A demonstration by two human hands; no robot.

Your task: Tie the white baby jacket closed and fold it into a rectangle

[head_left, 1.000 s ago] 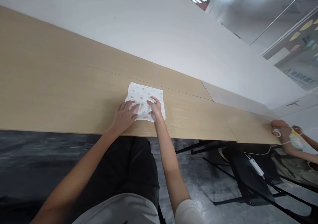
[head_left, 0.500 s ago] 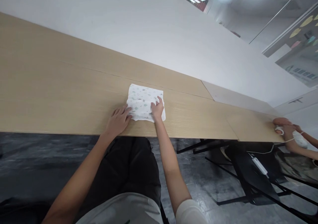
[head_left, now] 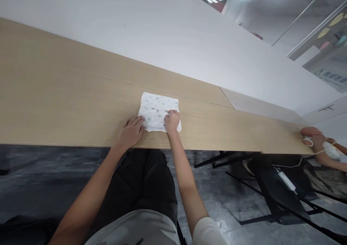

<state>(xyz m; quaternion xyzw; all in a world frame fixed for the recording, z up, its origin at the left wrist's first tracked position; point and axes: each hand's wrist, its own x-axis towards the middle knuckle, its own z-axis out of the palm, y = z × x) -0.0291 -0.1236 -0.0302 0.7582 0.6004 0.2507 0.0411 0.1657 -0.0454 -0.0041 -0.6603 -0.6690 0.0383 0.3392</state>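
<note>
A folded white cloth (head_left: 153,109) printed with small dark and green figures lies on the wooden table, its near edge a little uneven. My left hand (head_left: 132,130) rests flat at the cloth's lower left corner, fingers stretched out and fingertips on its edge. On the right part of the cloth sits my right hand (head_left: 172,121), its fingers curled into a fist. The cloth around that fist looks flat, with no gathered fabric showing. The underside of the fist is hidden.
The long wooden table (head_left: 67,107) runs along a white partition (head_left: 162,31). At the far right, another person's hands (head_left: 318,143) hold a pinkish round thing (head_left: 311,131) near a white roll. A black chair (head_left: 279,190) carries a white power strip (head_left: 286,181).
My right hand has curled from spread fingers into a fist and stays on the right part of the cloth. My left hand has barely moved.
</note>
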